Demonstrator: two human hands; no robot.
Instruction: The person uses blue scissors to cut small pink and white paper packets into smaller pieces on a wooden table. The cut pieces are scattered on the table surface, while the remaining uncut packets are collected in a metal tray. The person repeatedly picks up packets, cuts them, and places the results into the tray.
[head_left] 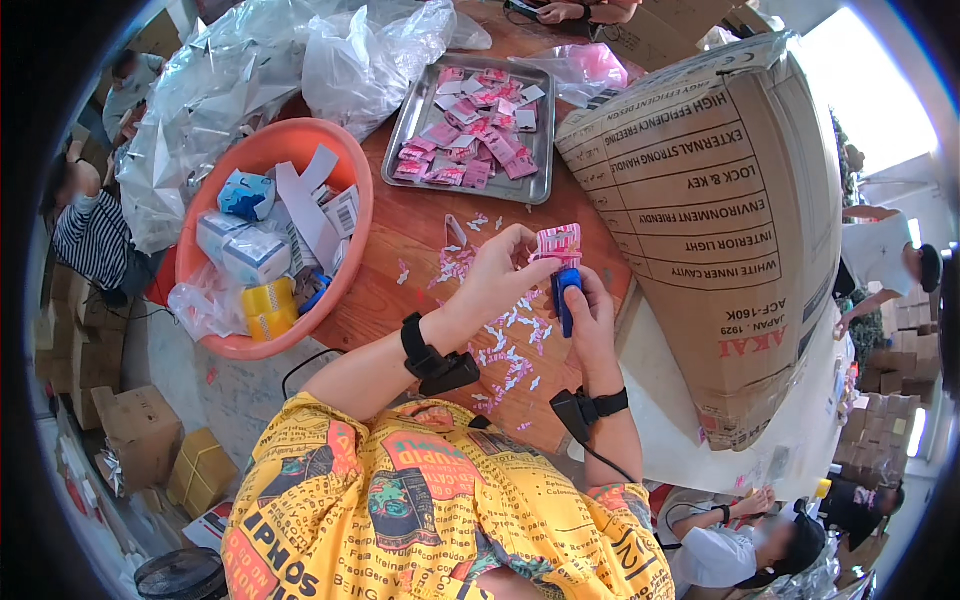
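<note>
Between the fingers of my left hand (497,272) is a pink-and-white printed card (560,241), held upright over the wooden table. My right hand (594,318) is wrapped round a blue hole punch (563,305), whose upper end meets the card's lower edge. Small pink and white paper cut-outs (510,345) lie scattered on the table below both hands. Farther back, a metal tray (545,185) holds a pile of pink cards (470,130), some with their white backs up. Fingers hide part of the card and the punch.
An orange basin (358,190) at the left holds boxes, paper strips and yellow tape rolls (270,308). Clear plastic bags (365,55) lie behind it. A large cardboard sheet (690,200) stands close on the right. Other people (740,540) sit around the table.
</note>
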